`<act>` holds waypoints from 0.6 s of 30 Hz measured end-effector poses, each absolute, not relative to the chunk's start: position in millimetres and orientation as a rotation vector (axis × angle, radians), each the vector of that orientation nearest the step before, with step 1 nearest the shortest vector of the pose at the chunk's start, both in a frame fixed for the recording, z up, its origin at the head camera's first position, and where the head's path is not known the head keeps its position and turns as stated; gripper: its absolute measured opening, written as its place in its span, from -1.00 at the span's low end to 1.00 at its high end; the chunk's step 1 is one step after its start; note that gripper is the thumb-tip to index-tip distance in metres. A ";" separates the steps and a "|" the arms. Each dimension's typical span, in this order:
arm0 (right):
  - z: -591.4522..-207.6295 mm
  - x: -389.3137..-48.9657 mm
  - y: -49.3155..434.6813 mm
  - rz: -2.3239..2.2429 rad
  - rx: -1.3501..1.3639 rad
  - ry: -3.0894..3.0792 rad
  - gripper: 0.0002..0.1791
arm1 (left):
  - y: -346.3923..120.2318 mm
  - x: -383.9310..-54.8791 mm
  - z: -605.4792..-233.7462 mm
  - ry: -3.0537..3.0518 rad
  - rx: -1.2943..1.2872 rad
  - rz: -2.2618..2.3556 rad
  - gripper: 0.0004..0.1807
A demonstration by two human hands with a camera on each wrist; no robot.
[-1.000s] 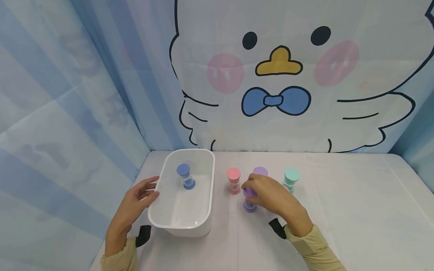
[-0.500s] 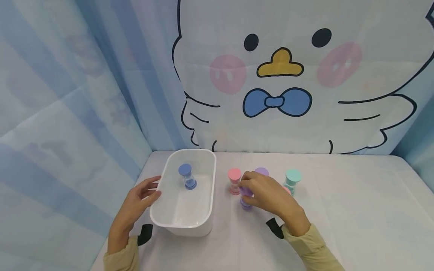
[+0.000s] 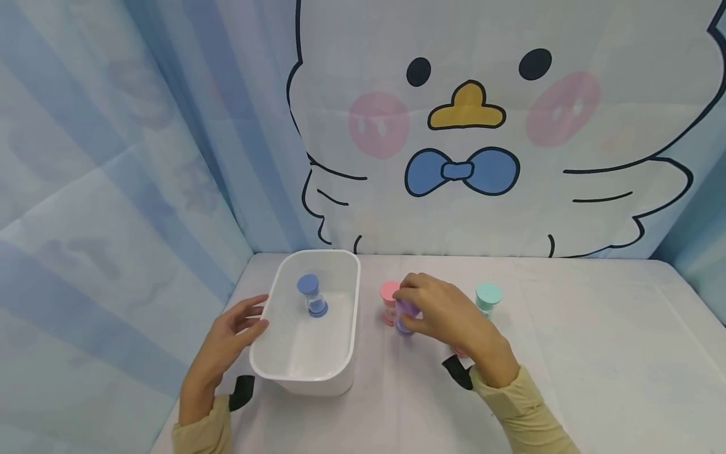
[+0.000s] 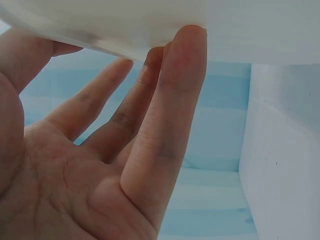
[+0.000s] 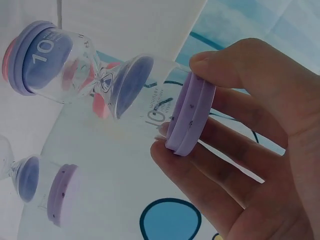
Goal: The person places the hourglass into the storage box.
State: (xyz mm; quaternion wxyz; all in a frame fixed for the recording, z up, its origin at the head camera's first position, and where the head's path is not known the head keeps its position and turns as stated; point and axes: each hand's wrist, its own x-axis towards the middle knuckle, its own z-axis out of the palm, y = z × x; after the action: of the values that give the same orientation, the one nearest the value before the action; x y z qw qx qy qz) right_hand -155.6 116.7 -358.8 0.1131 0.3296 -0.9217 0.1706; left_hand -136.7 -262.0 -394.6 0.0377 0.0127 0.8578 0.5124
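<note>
Between the thumb and fingers of my right hand, a purple hourglass is pinched by its lilac end cap. Fine sand and a "10" mark show on its glass in the right wrist view. Right beside it, partly covered, stands a pink hourglass. My left hand rests its fingertips on the outer left side of a white tub; the left wrist view shows those fingers extended against the wall. Inside the tub a blue hourglass stands upright.
A teal hourglass stands behind my right hand. Part of another pink one shows under the right wrist. A second purple hourglass appears in the right wrist view. A printed curtain hangs behind the table.
My right hand has shifted left and toward the back with the purple hourglass, closer to the pink one. A pink hourglass under the wrist has come into sight. My left hand stays at the tub.
</note>
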 end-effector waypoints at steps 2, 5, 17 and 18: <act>-356.0 -155.4 116.5 0.519 0.960 -2.700 -0.65 | -261.9 -136.4 -394.8 2.631 0.036 1.570 -0.37; -352.2 -155.3 116.1 0.524 0.960 -2.683 -0.66 | -261.9 -136.2 -394.6 2.632 0.033 1.571 -0.37; -342.6 -156.6 114.4 0.533 0.981 -2.614 -0.61 | -261.9 -136.0 -396.2 2.643 0.045 1.575 -0.37; -341.9 -156.7 114.3 0.532 0.984 -2.607 -0.61 | -261.7 -136.0 -396.5 2.646 0.048 1.577 -0.37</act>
State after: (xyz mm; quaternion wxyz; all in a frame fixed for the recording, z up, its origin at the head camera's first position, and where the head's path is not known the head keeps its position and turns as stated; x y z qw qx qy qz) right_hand -156.7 114.3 -341.9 0.1517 0.3429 -0.9083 0.1855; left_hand -136.0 -261.7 -396.5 0.0302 0.0154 0.8585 0.5117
